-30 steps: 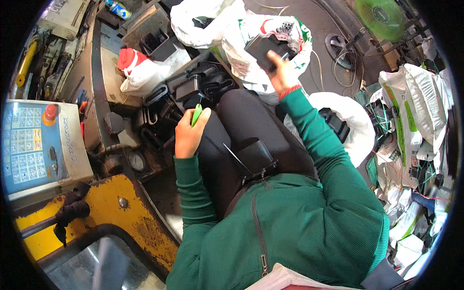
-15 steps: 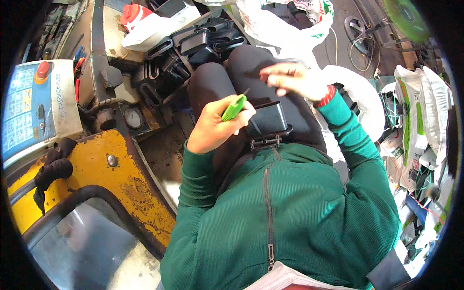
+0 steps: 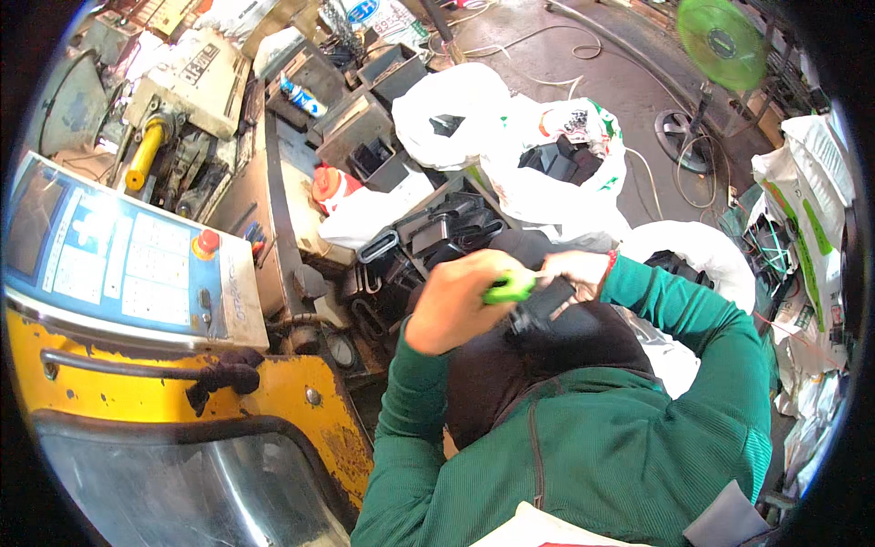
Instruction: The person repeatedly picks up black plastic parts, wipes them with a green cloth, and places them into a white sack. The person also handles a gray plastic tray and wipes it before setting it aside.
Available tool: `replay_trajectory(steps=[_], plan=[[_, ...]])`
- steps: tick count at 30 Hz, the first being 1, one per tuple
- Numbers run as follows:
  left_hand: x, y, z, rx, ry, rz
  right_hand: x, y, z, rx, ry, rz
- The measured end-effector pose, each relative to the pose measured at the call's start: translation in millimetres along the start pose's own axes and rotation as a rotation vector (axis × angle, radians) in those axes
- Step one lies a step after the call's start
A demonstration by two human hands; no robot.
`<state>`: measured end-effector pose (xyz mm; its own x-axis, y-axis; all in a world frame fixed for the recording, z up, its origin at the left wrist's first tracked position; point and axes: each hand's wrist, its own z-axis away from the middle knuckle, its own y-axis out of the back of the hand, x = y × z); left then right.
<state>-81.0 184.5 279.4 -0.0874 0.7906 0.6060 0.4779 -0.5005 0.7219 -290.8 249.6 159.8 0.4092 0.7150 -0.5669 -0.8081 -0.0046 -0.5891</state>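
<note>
Above my lap, my left hand is closed round a green-handled hand tool; blur hides its working end. My right hand has its fingers on a black plastic part and holds it close to the tool, the two hands almost touching. Where the tool meets the part I cannot make out. Just beyond my knees, a pile of black hollow plastic parts lies in a grey tray.
At the left stands a yellow machine with a control panel and red button. White sacks holding black pieces stand ahead and right. A green fan is at the far right, with cables on the floor.
My right hand, earlier over the black part on my lap, now holds it up. My left hand has brought the green-handled tool over to it. The view has tipped up and left.
</note>
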Motion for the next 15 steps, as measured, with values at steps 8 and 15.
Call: replay_trajectory(steps=[8, 15], plan=[[-89, -32, 25, 0.724, 0.503, 0.554, -3, 12, -16, -0.006, 0.582, -0.477], [-136, -33, 9, 0.908, 0.588, 0.657, -4, 26, -23, 0.396, 0.671, -0.481]])
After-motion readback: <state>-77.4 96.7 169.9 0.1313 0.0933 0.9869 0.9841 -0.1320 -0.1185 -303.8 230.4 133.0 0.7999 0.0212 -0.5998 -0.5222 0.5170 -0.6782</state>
